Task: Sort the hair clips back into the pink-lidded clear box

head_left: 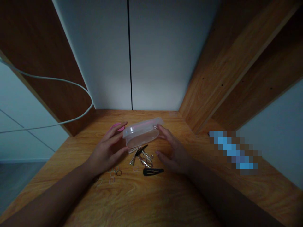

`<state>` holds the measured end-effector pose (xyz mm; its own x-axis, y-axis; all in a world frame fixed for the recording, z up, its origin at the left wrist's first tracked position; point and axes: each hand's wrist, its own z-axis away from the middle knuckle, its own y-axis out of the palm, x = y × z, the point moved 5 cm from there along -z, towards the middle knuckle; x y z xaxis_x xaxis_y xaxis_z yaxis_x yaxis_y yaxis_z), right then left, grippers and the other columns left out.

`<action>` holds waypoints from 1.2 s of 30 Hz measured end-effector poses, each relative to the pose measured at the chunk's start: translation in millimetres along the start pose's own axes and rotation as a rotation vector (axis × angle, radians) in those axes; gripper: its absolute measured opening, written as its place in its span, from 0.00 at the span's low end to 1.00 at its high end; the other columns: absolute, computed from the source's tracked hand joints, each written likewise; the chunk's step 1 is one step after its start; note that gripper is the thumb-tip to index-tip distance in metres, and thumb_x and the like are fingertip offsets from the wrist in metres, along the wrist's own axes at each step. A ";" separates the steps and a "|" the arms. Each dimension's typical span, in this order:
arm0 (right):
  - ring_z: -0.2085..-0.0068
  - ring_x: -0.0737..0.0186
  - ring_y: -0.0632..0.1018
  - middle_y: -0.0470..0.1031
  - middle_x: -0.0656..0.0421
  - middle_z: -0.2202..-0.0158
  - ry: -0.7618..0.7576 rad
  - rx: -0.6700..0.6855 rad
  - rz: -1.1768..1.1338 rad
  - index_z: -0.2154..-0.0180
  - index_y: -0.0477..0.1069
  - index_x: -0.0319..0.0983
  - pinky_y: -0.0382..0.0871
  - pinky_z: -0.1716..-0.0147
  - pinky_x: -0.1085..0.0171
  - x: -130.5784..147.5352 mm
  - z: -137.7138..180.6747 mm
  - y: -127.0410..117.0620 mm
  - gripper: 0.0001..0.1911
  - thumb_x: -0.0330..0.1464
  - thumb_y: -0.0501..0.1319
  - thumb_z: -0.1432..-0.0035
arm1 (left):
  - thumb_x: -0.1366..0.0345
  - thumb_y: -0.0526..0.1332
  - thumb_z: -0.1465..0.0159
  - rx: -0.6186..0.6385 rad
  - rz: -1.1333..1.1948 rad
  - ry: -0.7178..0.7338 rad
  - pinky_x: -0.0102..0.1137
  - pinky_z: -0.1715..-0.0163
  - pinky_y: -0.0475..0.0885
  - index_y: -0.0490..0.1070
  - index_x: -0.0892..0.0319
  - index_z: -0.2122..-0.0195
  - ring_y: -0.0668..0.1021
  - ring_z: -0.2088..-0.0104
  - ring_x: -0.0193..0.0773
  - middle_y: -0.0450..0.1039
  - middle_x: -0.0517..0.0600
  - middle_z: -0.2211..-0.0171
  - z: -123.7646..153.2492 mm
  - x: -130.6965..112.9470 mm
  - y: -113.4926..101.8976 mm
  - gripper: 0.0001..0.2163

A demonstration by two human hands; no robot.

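A clear plastic box (142,134) is tilted between my two hands above the wooden tabletop. My left hand (106,151) is at its left end, thumb by the lower corner and fingers along the side. Fingers of my right hand (176,151) grip the right end, while that thumb points inward, off the box. A pink object (120,126) is partly hidden behind my left fingers. Under the box lies a pile of metal hair clips (145,159). A black snap hair clip (153,171) lies in front of them. Several thin hair ties (112,173) lie near my left wrist.
A white cable (78,84) loops in from the left. White panels (156,63) stand behind the tabletop (132,201), with wooden boards (227,72) at the right and left. A blurred-out blue item (229,149) lies on the right.
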<state>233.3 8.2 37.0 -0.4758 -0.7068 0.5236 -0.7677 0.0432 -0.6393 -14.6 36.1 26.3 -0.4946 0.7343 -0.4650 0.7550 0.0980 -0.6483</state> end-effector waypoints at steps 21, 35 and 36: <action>0.32 0.48 0.61 0.52 0.52 0.30 0.063 0.191 0.088 0.38 0.65 0.46 0.60 0.36 0.44 -8.5 -5.8 9.1 0.30 0.25 0.61 0.41 | 0.58 0.56 0.30 0.076 -0.157 -0.230 0.49 0.43 0.69 0.59 0.60 0.34 0.75 0.43 0.53 0.72 0.61 0.42 0.5 19.0 7.1 0.25; 0.34 0.49 0.64 0.64 0.52 0.35 -0.114 0.096 0.149 0.44 0.70 0.46 0.62 0.38 0.42 0.6 -7.2 1.9 0.22 0.24 0.57 0.37 | 0.71 0.62 0.38 -0.324 -0.493 0.315 0.43 0.57 0.72 0.68 0.60 0.43 0.74 0.58 0.47 0.71 0.56 0.57 5.6 -65.9 -19.4 0.21; 0.36 0.50 0.67 0.66 0.52 0.37 -0.140 0.087 0.153 0.45 0.70 0.46 0.65 0.39 0.44 3.7 -8.0 0.9 0.21 0.24 0.57 0.37 | 0.70 0.63 0.39 -0.337 -0.467 0.411 0.41 0.57 0.72 0.69 0.55 0.43 0.74 0.59 0.45 0.72 0.53 0.59 13.4 -73.8 -17.5 0.21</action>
<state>227.4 11.3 42.9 -0.5155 -0.7877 0.3372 -0.6482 0.1011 -0.7547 2.9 -28.8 63.8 -0.6466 0.7526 0.1245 0.6286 0.6181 -0.4721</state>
